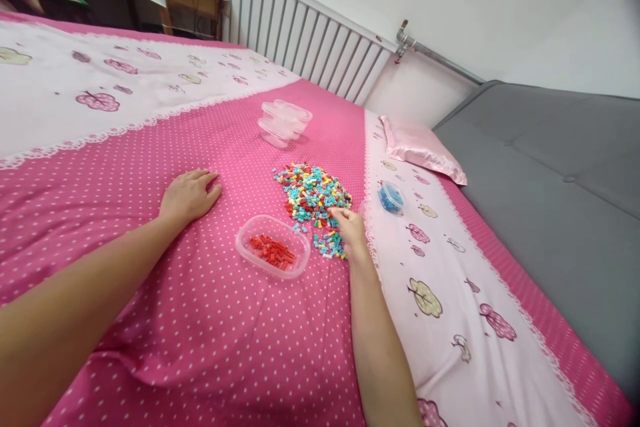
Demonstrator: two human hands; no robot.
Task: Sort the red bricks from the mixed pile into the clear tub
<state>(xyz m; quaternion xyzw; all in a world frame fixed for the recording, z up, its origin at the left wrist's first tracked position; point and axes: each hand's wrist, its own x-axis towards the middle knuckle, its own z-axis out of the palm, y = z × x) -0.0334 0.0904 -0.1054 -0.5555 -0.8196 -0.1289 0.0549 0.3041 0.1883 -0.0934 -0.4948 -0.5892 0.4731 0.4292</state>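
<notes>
A loose heap of small toy building bricks [315, 188] in red, yellow, turquoise and white lies on the pink bedspread. At the heap's right side is my right hand [351, 229], its thumb and fingers pinched together over the bricks; whatever is between the fingertips is too small to make out. Left of the heap, my left hand [189, 197] rests flat on the bedspread with fingers outstretched, holding nothing. Between my forearms stands a clear oval plastic tub [243, 255] with several red bricks [273, 251] inside.
Behind the heap sit several clear plastic tubs [284, 121] close together. A small tub with blue pieces [391, 198] stands to the right. Farther off are a pink satin pillow [425, 152], a grey padded headboard [555, 180] and a metal railing [300, 27].
</notes>
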